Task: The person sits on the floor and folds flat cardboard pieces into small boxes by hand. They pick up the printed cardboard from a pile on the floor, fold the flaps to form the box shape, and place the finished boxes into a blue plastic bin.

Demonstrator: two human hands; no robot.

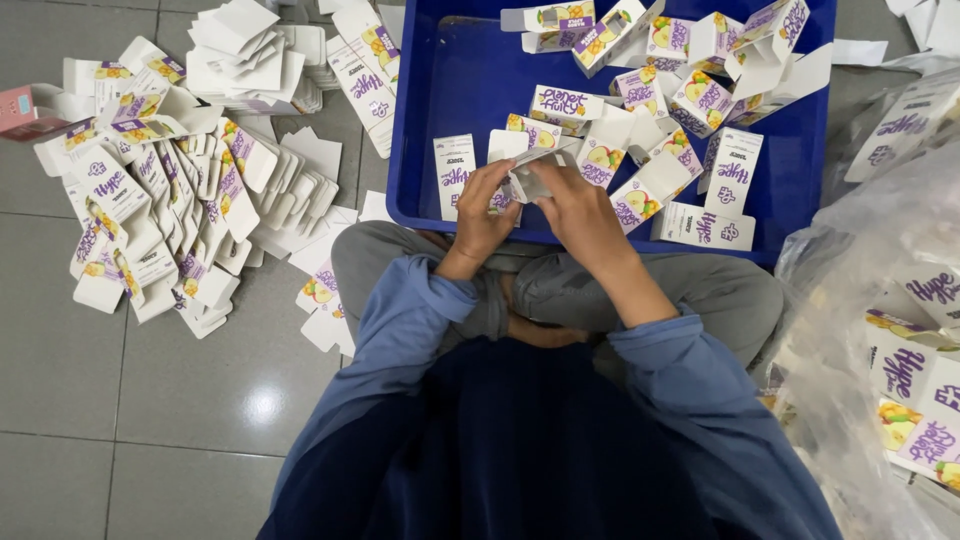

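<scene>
Both hands meet over the near rim of a blue plastic crate [420,120]. My left hand [482,212] and my right hand [578,212] together grip one small white carton [528,180] with purple and fruit print, partly folded, its flaps sticking up between the fingers. Inside the crate lie several folded cartons [690,95] of the same kind, mostly toward the far right. I sit cross-legged in grey trousers and blue sleeves, right behind the crate.
On the grey tiled floor at the left spreads a big heap of flat, unfolded carton blanks [170,190]. A clear plastic bag [880,330] holding more cartons sits at the right. A pink box [25,110] lies at the far left edge.
</scene>
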